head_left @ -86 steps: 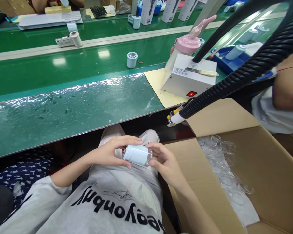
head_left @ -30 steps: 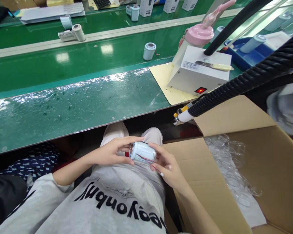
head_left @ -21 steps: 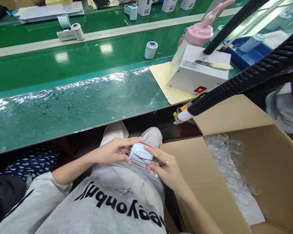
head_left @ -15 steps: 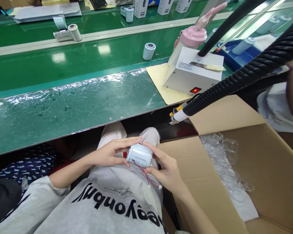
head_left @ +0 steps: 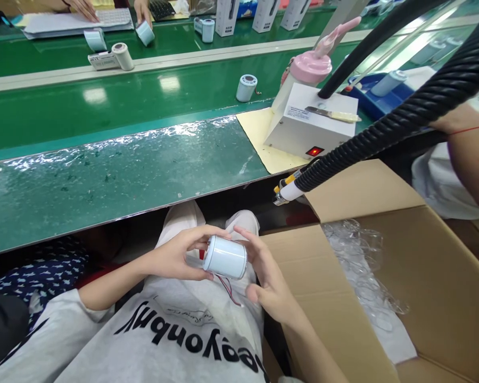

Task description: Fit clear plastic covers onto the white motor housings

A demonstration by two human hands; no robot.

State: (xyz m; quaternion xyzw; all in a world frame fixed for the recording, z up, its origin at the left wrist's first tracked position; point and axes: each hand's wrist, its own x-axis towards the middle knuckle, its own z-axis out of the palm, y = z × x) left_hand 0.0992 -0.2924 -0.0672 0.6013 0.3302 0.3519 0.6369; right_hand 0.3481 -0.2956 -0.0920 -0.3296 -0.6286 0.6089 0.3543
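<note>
Count, head view: 1 pale cylinder (head_left: 225, 257) in hand, lying on its side over the lap, below the bench edge. Left hand (head_left: 175, 256) pinches it at its left end, thumb under, fingers over the top. Right hand (head_left: 265, 276) is spread, fingers extended behind the cylinder's right end; contact there cannot be told. 1 thin red-and-white wire (head_left: 228, 290) hangs from the cylinder's underside onto the shirt.

On the green conveyor (head_left: 104, 106): 1 loose cylinder (head_left: 246, 88) upright near the white control box (head_left: 311, 125). Further back, 1 roll (head_left: 122, 56) beside a small white device and 1 cylinder (head_left: 207, 30) by 3 white cartons (head_left: 265, 13). 1 more cylinder (head_left: 145, 32) sits under another person's hand (head_left: 142, 10) at the far side. 1 pink-capped bottle (head_left: 308, 72) behind the box. 1 black corrugated hose (head_left: 391, 127) crosses to the right. 1 open cardboard box (head_left: 383, 276) at right, clear plastic film inside.

Versus 0.5 s ago: right hand has released its clasp and opened; the cylinder is turned so its smooth side faces up, and the wire now trails beneath instead of across the right fingers. Far-side hands have entered view.
</note>
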